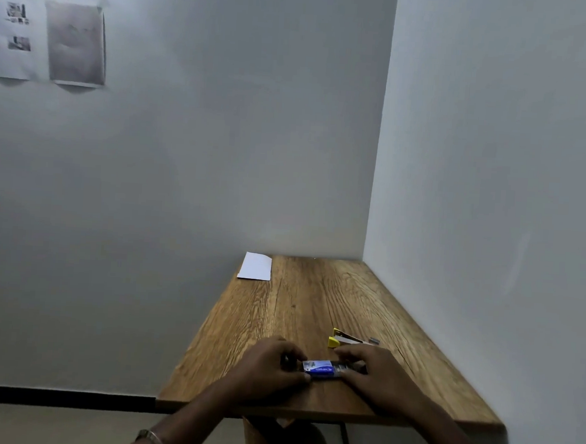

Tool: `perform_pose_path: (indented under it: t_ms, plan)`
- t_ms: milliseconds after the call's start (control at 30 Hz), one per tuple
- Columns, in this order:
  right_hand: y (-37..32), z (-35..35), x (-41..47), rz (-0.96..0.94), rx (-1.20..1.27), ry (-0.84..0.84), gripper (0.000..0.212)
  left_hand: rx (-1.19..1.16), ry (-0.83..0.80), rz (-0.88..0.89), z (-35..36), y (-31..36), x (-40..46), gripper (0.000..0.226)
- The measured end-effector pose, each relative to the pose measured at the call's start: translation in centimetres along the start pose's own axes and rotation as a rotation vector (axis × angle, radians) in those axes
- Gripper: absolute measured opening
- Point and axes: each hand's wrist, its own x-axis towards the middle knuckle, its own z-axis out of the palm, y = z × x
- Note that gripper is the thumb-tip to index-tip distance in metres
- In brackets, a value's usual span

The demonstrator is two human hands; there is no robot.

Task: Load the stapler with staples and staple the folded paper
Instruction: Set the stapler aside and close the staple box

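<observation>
- While the yellow stapler (341, 339) lay open on the worktop (300, 311), both hands worked a small blue staple box (320, 368) at the near edge.
- Left hand (269, 368) gripped the box's left end, fingers curled round it.
- Right hand (371, 374) pinched the right end, where a dark inner tray seemed to be sliding out; exact finger contact too small to tell.
- Staple box sat low over the worktop, just in front of the stapler, apart from it.
- Small grey piece (374, 339), maybe a staple strip, lay just beside the stapler's right end; not sure.
- Folded paper (255, 267) lay at the far left corner, well apart from the hands, untouched.
- Judged step: opening the box to get a strip out.
- To do it well: hold the sleeve steady with the left, draw the tray slowly and level so strips don't spill or break, then lift one whole strip by its sides.
</observation>
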Motion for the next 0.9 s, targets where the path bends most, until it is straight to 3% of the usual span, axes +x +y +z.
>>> perform_pose_path:
  t_ms: [367, 633, 900]
  plan:
    - [-2.8, 3.4, 2.5, -0.037, 0.091, 0.016, 0.040, 0.059, -0.021, -0.045, -3.1, -4.1, -1.4, 0.037]
    - [-3.2, 4.6, 3.2, -0.067, 0.099, 0.005, 0.045, 0.118, 0.031, -0.046, -2.8, -4.5, -2.1, 0.055]
    - [-3.1, 4.5, 3.2, -0.103, 0.101, 0.025, 0.044, 0.127, 0.039, -0.043, -2.9, -4.5, -2.2, 0.050]
